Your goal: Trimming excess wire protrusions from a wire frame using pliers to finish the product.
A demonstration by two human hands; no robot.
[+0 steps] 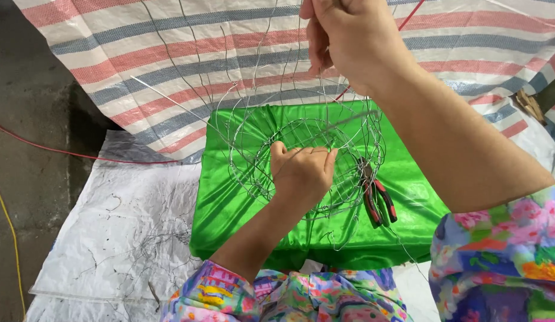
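Thin silver wire, bent into a round cage-like wire frame (301,143), stood in the middle of the scene over a bright green satin cloth (241,203). We had our left hand (302,173) reached into the middle of the frame, its grip pinched together on one of the fine strands at the inner ring. Our right hand (349,36) was raised at the far side, above the frame, its grip closed on the upper ends of the wires, which fanned down from it. Red-handled pliers (377,200) lay on the green cloth just right of the left hand, under the frame's right edge. Beyond the cloth spread a striped tarp (170,53) in red, blue and white. To the left lay a white plastic sheet (128,226), with wire scraps scattered on it.
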